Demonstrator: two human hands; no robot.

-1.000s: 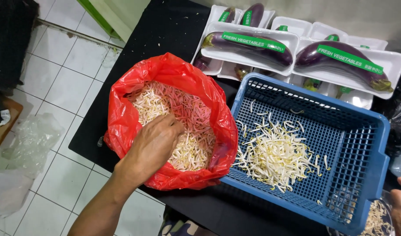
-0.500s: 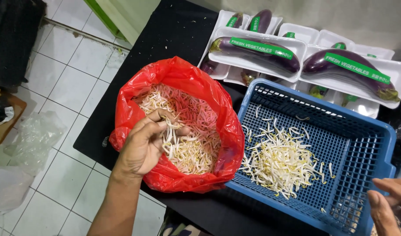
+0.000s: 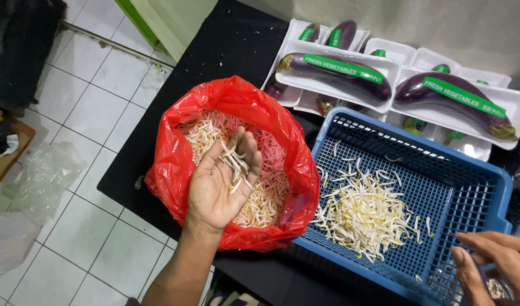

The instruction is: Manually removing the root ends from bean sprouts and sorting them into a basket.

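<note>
My left hand is palm up over the red plastic bag, cupping a small bunch of bean sprouts. The bag is full of more bean sprouts. To its right stands a blue plastic basket with a pile of sprouts on its mesh floor. My right hand is at the basket's near right corner, fingers apart and empty, with a few sprouts lying beneath it.
Several white trays of wrapped purple eggplants lie behind the basket on the black table. White tiled floor is to the left, with clear plastic bags on it and a dark bag at the far left.
My left hand dug into the bag, then lifted out and turned palm up with sprouts. My right hand came further into view at the basket's corner.
</note>
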